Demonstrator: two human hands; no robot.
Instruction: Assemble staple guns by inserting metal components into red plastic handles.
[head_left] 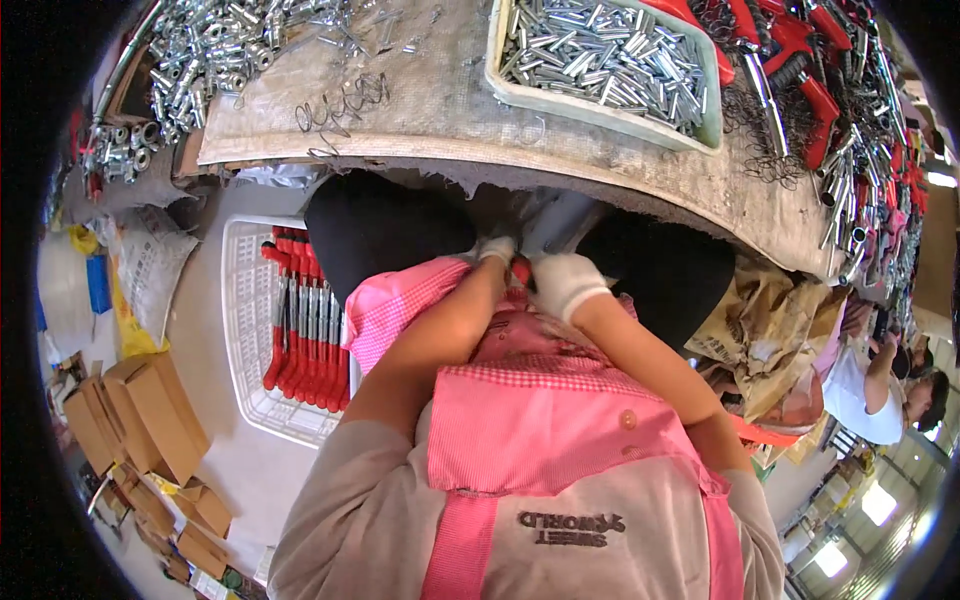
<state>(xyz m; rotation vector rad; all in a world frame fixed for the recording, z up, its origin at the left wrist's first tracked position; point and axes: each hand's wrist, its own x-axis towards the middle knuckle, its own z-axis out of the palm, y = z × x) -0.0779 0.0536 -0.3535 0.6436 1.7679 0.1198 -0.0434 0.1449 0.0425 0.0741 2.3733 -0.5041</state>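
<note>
Both my hands wear white gloves and meet in my lap, just below the edge of the worktable (420, 140). My left hand (495, 248) and my right hand (566, 283) close together on a small red-handled tool part (522, 272), mostly hidden between the fingers. A grey metal piece (560, 222) pokes up behind the hands. I wear a pink checked apron.
A pale tray (497, 60) of short metal tubes sits on the table, with red-handled tools (800, 70) to its right and loose metal fittings (210, 50) at left. A white crate (245, 330) of red-handled tools stands on the floor at left, cardboard boxes (150, 410) beside it. Another person (880, 390) sits at right.
</note>
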